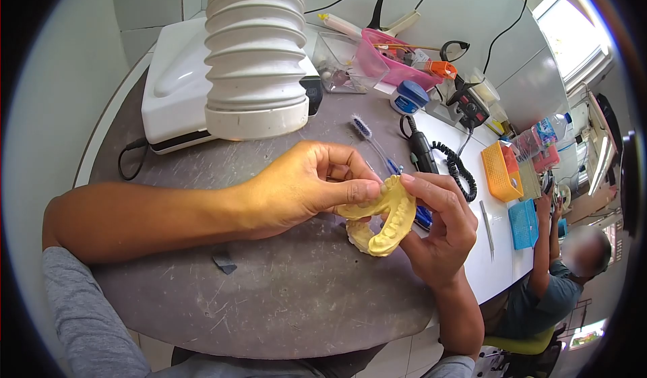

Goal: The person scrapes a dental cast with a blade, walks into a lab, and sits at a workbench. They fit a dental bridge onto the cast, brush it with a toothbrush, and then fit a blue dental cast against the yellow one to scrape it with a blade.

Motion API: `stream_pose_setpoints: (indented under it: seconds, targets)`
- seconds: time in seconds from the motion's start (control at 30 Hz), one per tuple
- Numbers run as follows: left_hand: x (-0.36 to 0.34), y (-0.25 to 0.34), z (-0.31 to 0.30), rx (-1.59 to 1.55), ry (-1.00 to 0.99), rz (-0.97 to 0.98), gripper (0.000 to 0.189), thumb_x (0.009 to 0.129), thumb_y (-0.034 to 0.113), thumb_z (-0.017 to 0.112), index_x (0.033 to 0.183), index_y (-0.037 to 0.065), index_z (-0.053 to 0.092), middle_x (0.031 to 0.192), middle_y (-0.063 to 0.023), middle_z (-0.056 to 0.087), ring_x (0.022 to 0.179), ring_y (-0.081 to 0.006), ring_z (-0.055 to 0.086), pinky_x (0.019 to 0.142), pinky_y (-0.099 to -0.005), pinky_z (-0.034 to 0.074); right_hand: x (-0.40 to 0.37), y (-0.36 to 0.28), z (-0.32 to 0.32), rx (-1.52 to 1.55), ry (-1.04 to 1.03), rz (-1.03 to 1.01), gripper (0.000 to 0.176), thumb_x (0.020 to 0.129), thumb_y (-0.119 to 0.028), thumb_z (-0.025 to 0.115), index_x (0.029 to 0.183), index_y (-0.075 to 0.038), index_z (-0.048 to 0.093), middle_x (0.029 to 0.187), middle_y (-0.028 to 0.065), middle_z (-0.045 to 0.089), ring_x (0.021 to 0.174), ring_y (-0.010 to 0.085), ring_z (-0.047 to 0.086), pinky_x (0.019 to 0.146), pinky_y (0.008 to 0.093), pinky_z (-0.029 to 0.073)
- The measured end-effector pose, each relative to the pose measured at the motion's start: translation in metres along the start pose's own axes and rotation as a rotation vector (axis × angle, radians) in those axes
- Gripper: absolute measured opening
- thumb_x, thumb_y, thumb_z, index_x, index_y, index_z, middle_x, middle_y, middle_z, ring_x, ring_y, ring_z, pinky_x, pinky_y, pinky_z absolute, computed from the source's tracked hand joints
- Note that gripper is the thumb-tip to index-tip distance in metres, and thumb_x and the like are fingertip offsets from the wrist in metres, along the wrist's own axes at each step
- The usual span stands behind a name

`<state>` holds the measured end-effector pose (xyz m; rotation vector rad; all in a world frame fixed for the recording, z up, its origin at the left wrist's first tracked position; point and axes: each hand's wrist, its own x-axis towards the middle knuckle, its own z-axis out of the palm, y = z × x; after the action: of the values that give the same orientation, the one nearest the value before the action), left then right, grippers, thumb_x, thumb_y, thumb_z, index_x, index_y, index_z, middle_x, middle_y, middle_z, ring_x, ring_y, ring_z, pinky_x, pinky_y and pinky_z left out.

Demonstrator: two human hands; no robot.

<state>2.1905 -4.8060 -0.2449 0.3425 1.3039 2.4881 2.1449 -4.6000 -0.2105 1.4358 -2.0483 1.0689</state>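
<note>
The left hand (286, 193) and right hand (441, 226) pinch the yellow dental cast (394, 231) between them, probably light, rigid and brittle, best gripped by its thicker base.

the left forearm (168, 213) reaches across nearly level, the left hand (300, 182) curled, its thumb (356, 191) extended toward the right hand (441, 233). the right forearm (461, 314) rises steeply, that hand's fingers (441, 193) bent, the fingertips (408, 179) near the left thumb.

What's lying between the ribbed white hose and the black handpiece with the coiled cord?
In the head view, a toothbrush with blue bristles lies between the white hose and the black handpiece.
</note>
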Motion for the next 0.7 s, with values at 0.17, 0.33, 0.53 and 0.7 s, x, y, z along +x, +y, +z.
stream_pose_setpoints:
  seconds: [0.17, 0.33, 0.53, 0.7]
  targets:
    - [0.001, -0.001, -0.001, 0.016, -0.003, 0.008, 0.019, 0.090, 0.015, 0.067, 0.100, 0.001, 0.060, 0.095, -0.0038, 0.064, 0.090, -0.0088, 0.061, 0.082, -0.0250, 0.050, -0.001, -0.001, 0.000, 0.020, 0.006, 0.025, 0.043, 0.066, -0.003, 0.080, 0.106, 0.001, 0.065, 0.094, 0.0147, 0.067, 0.082, 0.0220, 0.067, 0.070, 0.0290, 0.056]
    - [0.000, 0.000, -0.001, 0.047, -0.010, 0.008, 0.019, 0.092, 0.017, 0.063, 0.101, 0.001, 0.060, 0.096, -0.0051, 0.064, 0.092, -0.0100, 0.062, 0.083, -0.0269, 0.051, 0.000, 0.001, -0.001, 0.041, -0.002, 0.038, 0.042, 0.067, -0.001, 0.079, 0.106, 0.003, 0.063, 0.096, 0.0154, 0.066, 0.083, 0.0204, 0.067, 0.073, 0.0285, 0.056]
    - [-0.004, 0.007, 0.013, -0.046, 0.125, 0.053, 0.031, 0.096, 0.027, 0.056, 0.110, -0.001, 0.058, 0.106, -0.0069, 0.062, 0.101, -0.0140, 0.061, 0.088, -0.0310, 0.052, -0.003, 0.003, -0.001, 0.189, 0.009, 0.223, 0.039, 0.072, 0.004, 0.075, 0.108, 0.005, 0.059, 0.102, 0.0116, 0.063, 0.093, 0.0168, 0.066, 0.083, 0.0278, 0.054]
    - [-0.007, 0.008, 0.013, 0.209, 0.147, 0.120, 0.038, 0.089, 0.016, 0.067, 0.120, -0.002, 0.055, 0.114, -0.0093, 0.061, 0.101, -0.0133, 0.061, 0.090, -0.0279, 0.051, 0.000, 0.004, -0.001, 0.388, 0.026, 0.493, 0.038, 0.077, 0.002, 0.074, 0.110, 0.003, 0.054, 0.102, 0.0101, 0.063, 0.095, 0.0155, 0.065, 0.086, 0.0269, 0.052]
